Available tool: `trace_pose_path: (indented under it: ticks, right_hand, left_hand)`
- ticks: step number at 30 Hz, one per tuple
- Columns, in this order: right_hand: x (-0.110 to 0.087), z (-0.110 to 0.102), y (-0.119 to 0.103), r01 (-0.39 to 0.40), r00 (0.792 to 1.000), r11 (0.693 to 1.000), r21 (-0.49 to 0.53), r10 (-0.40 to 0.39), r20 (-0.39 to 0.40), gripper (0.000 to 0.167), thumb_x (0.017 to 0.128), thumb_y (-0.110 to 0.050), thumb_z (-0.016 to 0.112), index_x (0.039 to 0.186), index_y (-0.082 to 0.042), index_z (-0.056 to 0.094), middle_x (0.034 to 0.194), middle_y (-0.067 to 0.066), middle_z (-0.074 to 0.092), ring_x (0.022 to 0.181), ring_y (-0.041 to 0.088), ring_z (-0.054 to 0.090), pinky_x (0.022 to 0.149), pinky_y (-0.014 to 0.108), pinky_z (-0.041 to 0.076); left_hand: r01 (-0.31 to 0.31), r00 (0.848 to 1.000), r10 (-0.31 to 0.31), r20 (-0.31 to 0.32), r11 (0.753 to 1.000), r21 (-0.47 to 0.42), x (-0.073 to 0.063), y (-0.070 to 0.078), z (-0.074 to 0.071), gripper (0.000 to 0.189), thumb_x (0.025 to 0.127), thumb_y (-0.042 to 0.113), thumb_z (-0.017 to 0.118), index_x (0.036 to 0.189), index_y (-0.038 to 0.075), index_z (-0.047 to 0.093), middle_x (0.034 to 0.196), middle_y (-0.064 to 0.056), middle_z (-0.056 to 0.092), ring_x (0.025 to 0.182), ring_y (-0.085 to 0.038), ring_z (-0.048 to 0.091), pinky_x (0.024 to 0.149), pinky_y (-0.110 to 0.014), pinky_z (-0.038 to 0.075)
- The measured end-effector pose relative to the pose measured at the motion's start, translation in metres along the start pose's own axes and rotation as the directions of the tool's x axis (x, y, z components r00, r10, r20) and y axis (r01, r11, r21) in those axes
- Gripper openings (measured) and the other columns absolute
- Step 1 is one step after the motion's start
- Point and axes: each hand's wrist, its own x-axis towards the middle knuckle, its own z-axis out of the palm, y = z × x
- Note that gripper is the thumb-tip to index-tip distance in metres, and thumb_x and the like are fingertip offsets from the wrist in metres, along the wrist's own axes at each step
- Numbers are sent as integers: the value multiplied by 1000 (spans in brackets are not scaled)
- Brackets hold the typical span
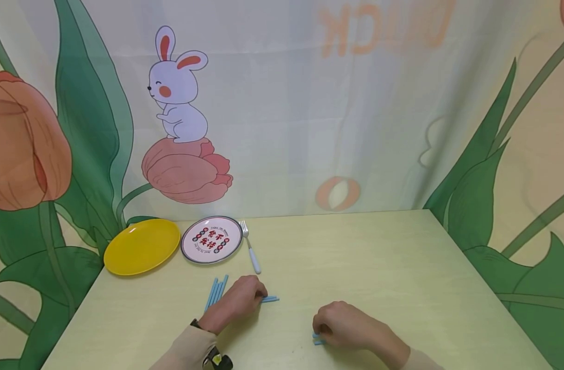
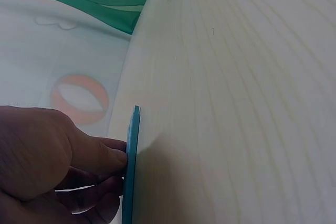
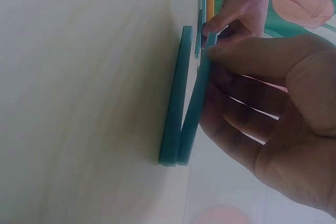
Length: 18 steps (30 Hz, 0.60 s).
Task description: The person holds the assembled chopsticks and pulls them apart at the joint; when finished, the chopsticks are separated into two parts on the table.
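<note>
My left hand, left of the table's middle, pinches thin blue sticks between thumb and fingers. Their ends poke out to its right, and how many it holds is hidden. Further right, my right hand pinches one blue stick, slightly tilted up off the table. A second blue stick lies right beside it on the tabletop, the two meeting at one end. Several more blue sticks lie side by side left of my left hand, partly covered by that forearm.
At the back left of the table are a yellow plate, a white plate with red print, and a fork with a pale handle. Behind the far edge hangs a printed curtain.
</note>
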Motion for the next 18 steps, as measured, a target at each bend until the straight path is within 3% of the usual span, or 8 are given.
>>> trace_pose_path:
  ticks: [8, 18]
  right_hand:
    - [0, -1, -2, -5, 1000, 1000, 20, 4, 17, 6, 84, -12, 74, 80, -16, 71, 73, -18, 58, 65, -5, 45, 67, 14, 44]
    - [2, 0, 0, -3, 1000, 1000, 14, 3, 20, 6, 83, -12, 74, 80, -16, 71, 73, -18, 58, 65, -4, 45, 67, 14, 44]
  left_hand:
    - [22, 1000, -22, 4, 1000, 1, -1, 1, 0, 13, 87, 2, 65, 93, 4, 77, 88, -1, 71, 83, -13, 61, 79, -33, 53]
    - [32, 998, -31, -63, 999, 5, -9, -7, -4, 10, 87, 5, 69, 92, 4, 76, 82, 1, 63, 78, -13, 57, 74, -31, 51]
